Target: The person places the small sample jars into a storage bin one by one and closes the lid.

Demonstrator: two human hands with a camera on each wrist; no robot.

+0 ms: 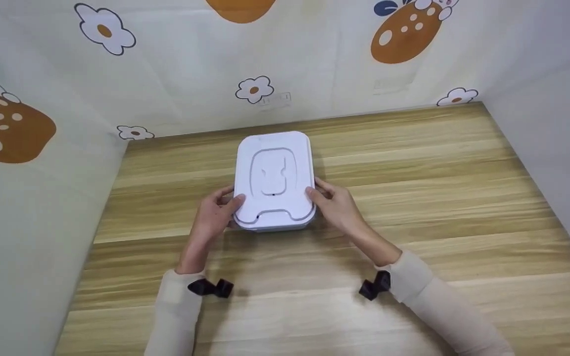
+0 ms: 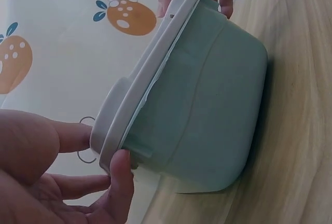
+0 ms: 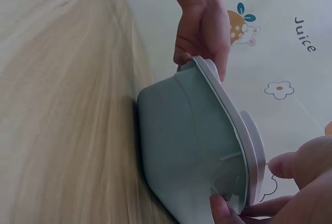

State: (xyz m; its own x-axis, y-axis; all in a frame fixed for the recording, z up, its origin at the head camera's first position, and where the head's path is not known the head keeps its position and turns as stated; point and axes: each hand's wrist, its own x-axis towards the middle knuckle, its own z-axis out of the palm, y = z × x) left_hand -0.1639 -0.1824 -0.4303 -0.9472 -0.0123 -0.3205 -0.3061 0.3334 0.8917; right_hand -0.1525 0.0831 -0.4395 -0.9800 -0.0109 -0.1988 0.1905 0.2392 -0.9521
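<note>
Two hands on lunch box [image 1: 273,181], mid-table [image 1: 413,198]. Left hand [image 1: 214,213] clamps near-left corner: thumb on white lid [image 1: 272,168], fingers curled under rim. Right hand [image 1: 337,205] mirrors it at near-right, thumb on top, fingers down side. Pale green base [image 2: 207,105] looks like rigid, smooth plastic, likely light, maybe slippery; lid rim seems best purchase. Farther back, patterned cloth backdrop [image 1: 191,59].

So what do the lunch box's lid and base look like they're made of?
Lid: likely hard white plastic, smooth and slightly glossy, with moulded grooves. Base: probably matte pale-green plastic, with rounded moulded corners and an even, dull surface.
</note>
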